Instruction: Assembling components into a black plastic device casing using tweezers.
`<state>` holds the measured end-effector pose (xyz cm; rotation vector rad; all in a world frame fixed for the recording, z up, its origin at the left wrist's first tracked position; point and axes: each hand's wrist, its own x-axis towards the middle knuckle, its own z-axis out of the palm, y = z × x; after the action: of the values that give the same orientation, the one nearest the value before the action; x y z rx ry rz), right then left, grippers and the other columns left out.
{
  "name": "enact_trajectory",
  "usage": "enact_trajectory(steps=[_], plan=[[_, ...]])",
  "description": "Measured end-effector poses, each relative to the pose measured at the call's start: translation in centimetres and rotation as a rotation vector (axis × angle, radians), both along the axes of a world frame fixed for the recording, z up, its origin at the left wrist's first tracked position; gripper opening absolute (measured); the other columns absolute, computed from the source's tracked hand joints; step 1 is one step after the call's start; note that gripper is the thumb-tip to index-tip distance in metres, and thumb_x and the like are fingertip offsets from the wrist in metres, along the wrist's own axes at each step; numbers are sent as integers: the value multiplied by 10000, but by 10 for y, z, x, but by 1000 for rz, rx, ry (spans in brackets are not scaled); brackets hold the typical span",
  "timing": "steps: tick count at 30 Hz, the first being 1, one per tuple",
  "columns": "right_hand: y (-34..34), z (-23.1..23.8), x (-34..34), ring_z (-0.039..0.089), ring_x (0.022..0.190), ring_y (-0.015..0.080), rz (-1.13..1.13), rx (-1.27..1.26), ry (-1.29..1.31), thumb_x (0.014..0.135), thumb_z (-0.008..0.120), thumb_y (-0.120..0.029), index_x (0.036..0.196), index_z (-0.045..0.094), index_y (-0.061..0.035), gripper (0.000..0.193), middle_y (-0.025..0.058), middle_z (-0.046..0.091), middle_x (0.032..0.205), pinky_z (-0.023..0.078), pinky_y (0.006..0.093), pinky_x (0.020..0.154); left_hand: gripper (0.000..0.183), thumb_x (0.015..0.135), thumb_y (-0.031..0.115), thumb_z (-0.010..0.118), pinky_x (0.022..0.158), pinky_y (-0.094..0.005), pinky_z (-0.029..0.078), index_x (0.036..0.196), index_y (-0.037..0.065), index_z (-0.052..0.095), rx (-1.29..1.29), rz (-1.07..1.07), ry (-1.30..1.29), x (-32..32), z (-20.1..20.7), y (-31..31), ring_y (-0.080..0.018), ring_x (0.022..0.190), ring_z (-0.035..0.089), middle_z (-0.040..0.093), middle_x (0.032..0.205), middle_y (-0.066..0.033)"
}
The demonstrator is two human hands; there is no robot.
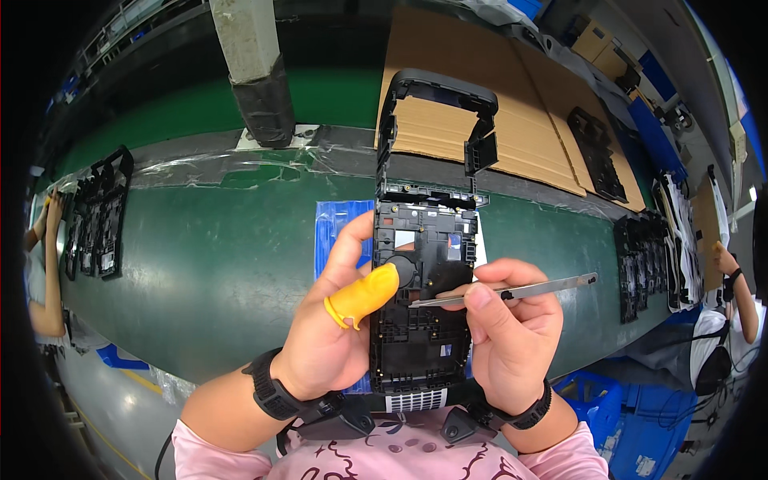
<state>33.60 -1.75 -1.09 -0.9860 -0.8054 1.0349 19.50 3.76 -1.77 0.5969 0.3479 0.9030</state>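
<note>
My left hand (320, 336), with a yellow finger cot (364, 296) on its thumb, holds a long black plastic frame (432, 328) by its left side. The thumb presses on the frame's face, and its far end is an open loop. Between thumb and fingers, my right hand (512, 328) grips a slim silver metal tool (552, 286). The tool's narrow tip lies over the middle of the frame, close to my left thumb; whether it touches is unclear. Tweezers or a knife, I cannot tell which.
A blue sheet (340, 220) lies under the frame on the green table (200, 264). Black plastic frames stand at the left (100, 216) and right (640, 264). Brown cardboard (512, 104) covers the far right, near a post (260, 80). Other people's arms (52, 280) show at both sides.
</note>
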Motion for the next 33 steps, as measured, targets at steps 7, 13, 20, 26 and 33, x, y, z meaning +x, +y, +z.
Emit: enact_trajectory(steps=[7, 13, 20, 26, 33], plan=[[2, 1, -3, 529, 603, 58, -15, -17, -3, 768, 611, -3, 950, 535, 27, 200, 87, 605, 786, 370, 154, 481, 489, 862, 243, 447, 892, -376, 408, 1289, 99, 258, -9, 48, 42, 1, 0, 0, -243, 1075, 479, 431, 1215, -124], [3, 1, -4, 534, 608, 61, 1, -3, -17, 769, 611, -4, 946, 537, 26, 194, 85, 604, 786, 373, 154, 484, 471, 871, 234, 431, 889, -378, 418, 1287, 97, 258, -9, 57, 14, 1, -2, 0, -247, 1080, 477, 434, 1208, -130], [4, 3, -5, 571, 652, 86, 11, -1, 4, 775, 606, -3, 946, 536, 30, 188, 91, 603, 784, 395, 156, 502, 460, 877, 222, 428, 886, -371, 415, 1289, 111, 258, 42, 45, 20, -1, -3, 2, -247, 1080, 476, 434, 1211, -126], [5, 3, -6, 597, 713, 129, 19, 13, 15, 778, 586, 28, 944, 529, 52, 177, 108, 598, 812, 476, 200, 605, 464, 877, 220, 432, 899, -373, 402, 1295, 124, 254, 39, 61, -9, -1, -3, -1, -240, 1074, 481, 436, 1209, -121], [4, 0, -5, 595, 724, 133, 27, 42, -9, 778, 576, 45, 936, 528, 62, 166, 113, 594, 819, 488, 213, 645, 520, 837, 141, 493, 896, -366, 403, 1297, 122, 250, 2, 49, -42, -1, -1, -2, -236, 1066, 486, 441, 1203, -116]])
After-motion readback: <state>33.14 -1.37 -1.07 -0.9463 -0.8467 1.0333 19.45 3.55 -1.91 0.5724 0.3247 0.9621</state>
